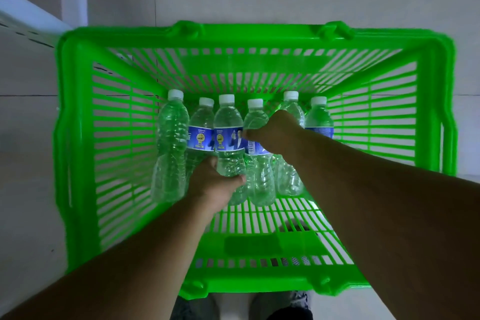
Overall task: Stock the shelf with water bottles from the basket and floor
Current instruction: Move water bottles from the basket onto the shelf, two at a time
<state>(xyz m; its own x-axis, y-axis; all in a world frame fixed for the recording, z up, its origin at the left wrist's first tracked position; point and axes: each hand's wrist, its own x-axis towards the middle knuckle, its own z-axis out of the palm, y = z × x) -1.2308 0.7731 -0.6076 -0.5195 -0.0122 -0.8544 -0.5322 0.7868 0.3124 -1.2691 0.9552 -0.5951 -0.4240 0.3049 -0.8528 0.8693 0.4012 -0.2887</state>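
Pale floor tiles [31, 117] lie under the green basket [78, 138] at mid-frame. Six bottles [171, 143] lie inside, caps toward the frame top. My left hand [215, 184] grips one bottle's [228, 138] lower end; my right hand [275, 132] grips its neighbour [259, 179] at the label.

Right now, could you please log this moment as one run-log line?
left hand: grips third bottle | right hand: grips fourth bottle | green basket: six bottles

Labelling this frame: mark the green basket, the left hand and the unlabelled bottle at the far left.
green basket [249, 36]: head view, far rim.
left hand [215, 184]: head view, back of hand.
unlabelled bottle [172, 138]: head view, mid body.
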